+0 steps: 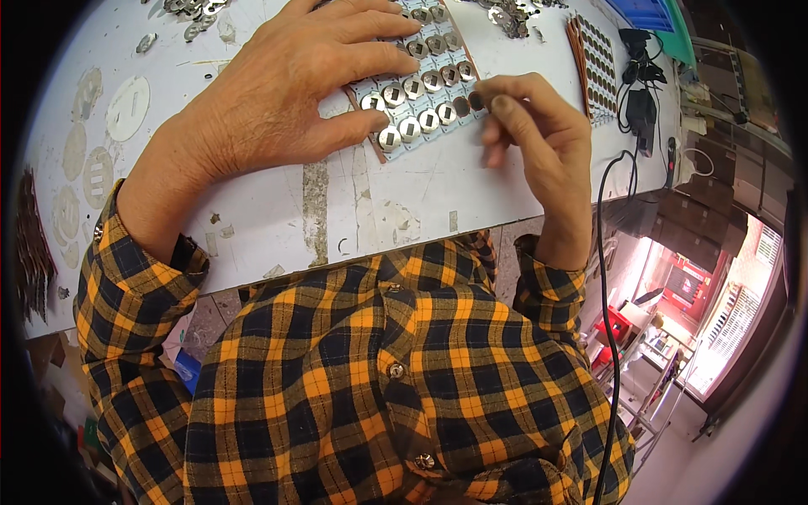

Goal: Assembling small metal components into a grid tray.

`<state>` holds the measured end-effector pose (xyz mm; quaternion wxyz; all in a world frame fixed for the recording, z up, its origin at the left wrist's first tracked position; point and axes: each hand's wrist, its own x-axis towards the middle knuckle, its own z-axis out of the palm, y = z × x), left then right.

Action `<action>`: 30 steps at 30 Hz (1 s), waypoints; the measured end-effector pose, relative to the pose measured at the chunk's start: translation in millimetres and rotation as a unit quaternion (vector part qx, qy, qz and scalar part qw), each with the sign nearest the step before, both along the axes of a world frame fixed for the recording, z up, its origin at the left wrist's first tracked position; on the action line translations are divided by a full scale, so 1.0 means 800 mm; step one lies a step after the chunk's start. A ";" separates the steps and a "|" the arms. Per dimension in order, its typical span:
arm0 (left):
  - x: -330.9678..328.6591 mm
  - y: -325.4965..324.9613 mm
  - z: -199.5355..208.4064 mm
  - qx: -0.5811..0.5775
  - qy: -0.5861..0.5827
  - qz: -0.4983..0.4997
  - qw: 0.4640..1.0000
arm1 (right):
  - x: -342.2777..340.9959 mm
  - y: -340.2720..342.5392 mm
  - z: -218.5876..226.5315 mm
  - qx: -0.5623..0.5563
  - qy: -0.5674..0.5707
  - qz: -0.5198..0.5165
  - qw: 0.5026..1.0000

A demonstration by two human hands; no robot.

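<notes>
A light-blue panel [401, 153] lies on the white table, carrying rows of round silver metal pieces [408, 129] with dark diamond-shaped centres. My left hand [290, 97] rests flat across the panel's left part, fingers spread, hiding some of the rows. Its thumb reaches the left end of the nearest row. At the right end of that row, two dark round spots [461, 107] show in place of silver. My right hand [543, 126] is there, thumb and forefinger pinched at the panel's right edge. Whatever sits between those fingertips is too small to make out.
Loose metal pieces [509, 17] are heaped beyond the panel, with another heap [195, 10] at the far left. A stack of similar panels [596, 71] stands at right, beside a black adapter with cables [641, 109]. A blue tray [640, 13] occupies the far right corner.
</notes>
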<state>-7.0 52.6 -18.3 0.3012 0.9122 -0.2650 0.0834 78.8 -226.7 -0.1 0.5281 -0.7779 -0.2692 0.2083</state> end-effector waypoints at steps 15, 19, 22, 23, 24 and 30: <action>0.017 -0.003 -0.028 -0.047 -0.009 -0.007 0.999 | 0.015 0.016 0.017 -0.129 -0.208 0.169 0.955; 0.017 -0.004 -0.025 -0.116 -0.214 -0.081 0.967 | 0.025 0.022 0.027 -0.162 -0.200 0.234 0.938; -0.003 -0.001 -0.004 0.000 -0.023 -0.003 1.000 | 0.020 0.028 0.029 -0.173 -0.211 0.230 0.934; -0.003 -0.001 -0.005 0.002 -0.030 0.001 1.000 | 0.016 0.029 0.029 -0.180 -0.218 0.198 0.939; -0.002 -0.001 -0.004 0.002 -0.030 0.002 1.000 | 0.012 0.027 0.026 -0.179 -0.218 0.200 0.938; -0.001 0.001 -0.011 -0.088 -0.012 -0.005 0.996 | -0.010 0.009 -0.003 -0.104 -0.182 0.035 0.977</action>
